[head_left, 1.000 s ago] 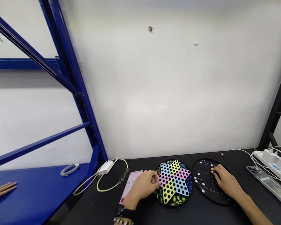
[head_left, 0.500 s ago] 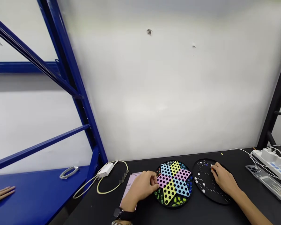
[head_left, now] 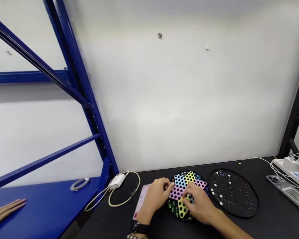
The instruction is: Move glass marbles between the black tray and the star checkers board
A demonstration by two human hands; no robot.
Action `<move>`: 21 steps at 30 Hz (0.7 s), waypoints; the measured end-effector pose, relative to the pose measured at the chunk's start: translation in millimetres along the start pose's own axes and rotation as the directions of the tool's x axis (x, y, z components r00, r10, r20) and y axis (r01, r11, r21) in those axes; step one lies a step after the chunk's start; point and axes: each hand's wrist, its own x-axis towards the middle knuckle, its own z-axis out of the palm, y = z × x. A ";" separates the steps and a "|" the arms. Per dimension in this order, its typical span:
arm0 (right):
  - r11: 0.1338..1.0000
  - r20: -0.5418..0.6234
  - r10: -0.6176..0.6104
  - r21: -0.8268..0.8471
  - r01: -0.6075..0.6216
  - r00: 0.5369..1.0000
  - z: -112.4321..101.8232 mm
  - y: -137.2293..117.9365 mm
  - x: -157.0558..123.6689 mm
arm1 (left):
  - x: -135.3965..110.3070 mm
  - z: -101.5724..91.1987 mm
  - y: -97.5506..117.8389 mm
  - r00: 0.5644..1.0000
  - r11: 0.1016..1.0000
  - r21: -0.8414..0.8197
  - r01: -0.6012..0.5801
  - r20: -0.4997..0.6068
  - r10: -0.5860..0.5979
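Note:
A round Chinese checkers board [head_left: 177, 192] carries a six-pointed star in pink, yellow and blue with black holes. Coloured marbles [head_left: 173, 208] lie in the spaces around the star. My left hand [head_left: 159, 192] is at the board's left side, thumb and fingertips closed together near the rim. Over the lower right of the star is my right hand [head_left: 198, 203], fingers bent in a pinch and hiding part of the board. Whatever either pinch holds is too small to make out. To the right lies a round black perforated disc [head_left: 241, 194] with several white dots and one blue dot.
A phone [head_left: 140, 203] lies partly under my left forearm. Left of it are a white charger [head_left: 117, 181] and its looped cable. A power strip [head_left: 292, 170] and another phone [head_left: 289, 192] are at the right. Another person's hand [head_left: 6, 212] rests on the blue table.
My right hand has left the black disc, where it pinched something small and orange, and moved left onto the star board. My left hand has shifted slightly up along the board's left edge.

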 end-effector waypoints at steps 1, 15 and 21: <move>1.000 0.034 -0.011 -0.029 0.012 0.999 10.2 -4.9 4.8 | 0.0 0.9 0.2 1.000 1.000 0.001 -0.002 -0.014 0.002; 0.910 -0.005 -0.014 -0.415 0.011 1.000 -39.0 23.2 -42.8 | -5.0 1.9 8.3 0.997 0.999 -0.014 -0.029 -0.069 0.028; 0.823 -0.179 0.052 -0.549 -0.143 0.982 -57.0 96.2 -104.4 | -1.0 6.7 8.4 0.990 0.997 -0.056 -0.061 -0.128 0.054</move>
